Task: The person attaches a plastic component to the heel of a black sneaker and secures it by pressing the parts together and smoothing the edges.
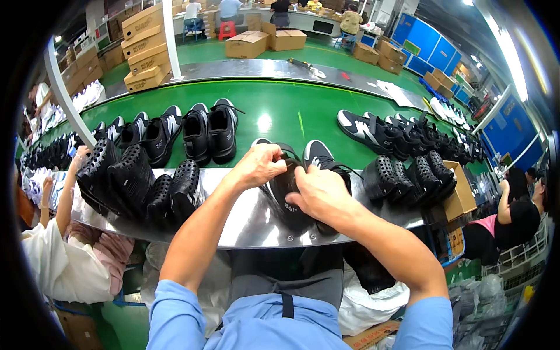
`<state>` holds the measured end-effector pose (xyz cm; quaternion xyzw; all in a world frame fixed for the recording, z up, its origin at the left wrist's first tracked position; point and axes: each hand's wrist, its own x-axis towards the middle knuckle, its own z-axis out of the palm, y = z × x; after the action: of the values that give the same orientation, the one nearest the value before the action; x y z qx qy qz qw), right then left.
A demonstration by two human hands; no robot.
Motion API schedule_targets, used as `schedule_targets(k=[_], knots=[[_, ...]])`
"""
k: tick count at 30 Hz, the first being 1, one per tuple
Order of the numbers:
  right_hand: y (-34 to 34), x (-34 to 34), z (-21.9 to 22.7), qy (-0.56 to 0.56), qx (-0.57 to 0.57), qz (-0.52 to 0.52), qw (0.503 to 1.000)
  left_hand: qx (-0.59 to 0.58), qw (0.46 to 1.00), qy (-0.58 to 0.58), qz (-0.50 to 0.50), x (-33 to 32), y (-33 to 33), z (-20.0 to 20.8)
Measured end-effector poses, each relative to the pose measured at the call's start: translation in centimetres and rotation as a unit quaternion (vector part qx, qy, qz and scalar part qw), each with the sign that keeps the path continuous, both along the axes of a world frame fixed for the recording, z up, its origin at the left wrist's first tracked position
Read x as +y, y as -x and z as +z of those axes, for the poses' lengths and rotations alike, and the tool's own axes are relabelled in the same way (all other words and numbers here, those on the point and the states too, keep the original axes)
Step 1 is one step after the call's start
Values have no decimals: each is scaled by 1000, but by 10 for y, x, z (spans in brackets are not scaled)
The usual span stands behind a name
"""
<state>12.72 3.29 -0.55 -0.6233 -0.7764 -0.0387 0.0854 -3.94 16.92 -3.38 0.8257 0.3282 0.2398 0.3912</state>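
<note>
A black sneaker with grey-white toe parts stands on the metal ledge in front of me, its heel toward me. My left hand is closed in a pinch at the upper part of this shoe, near the tongue. Over the shoe's opening lies my right hand, fingers bent against the upper and slightly blurred. What exactly the fingertips pinch is hidden. Directly to the right stands a matching sneaker, its laces loose and its near part covered by my right hand.
Black perforated shoe-shaped pieces stand on the ledge to the left, more to the right beside an open carton. Sneakers line the green conveyor on both sides. Co-workers sit at left and right.
</note>
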Motion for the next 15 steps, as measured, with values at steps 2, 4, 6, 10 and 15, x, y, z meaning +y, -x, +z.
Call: schedule_targets(k=[2,4,6,10,15], knots=[[2,-5,19,68,-39,19,997,-3,1000,-10,-8,-1,-2,0],[2,8,1,64,-61,12,996,-6,1000,-3,-24,-5,-7,0],[4,24,-23,58,-148,-26,987,-20,999,-10,-43,-8,-16,0],[-2,20,-28,-29,37,-70,996,-23,1000,-12,0,-12,-13,-2],[3,-7,-24,-141,200,-132,961,5,986,-166,28,-39,-20,-19]])
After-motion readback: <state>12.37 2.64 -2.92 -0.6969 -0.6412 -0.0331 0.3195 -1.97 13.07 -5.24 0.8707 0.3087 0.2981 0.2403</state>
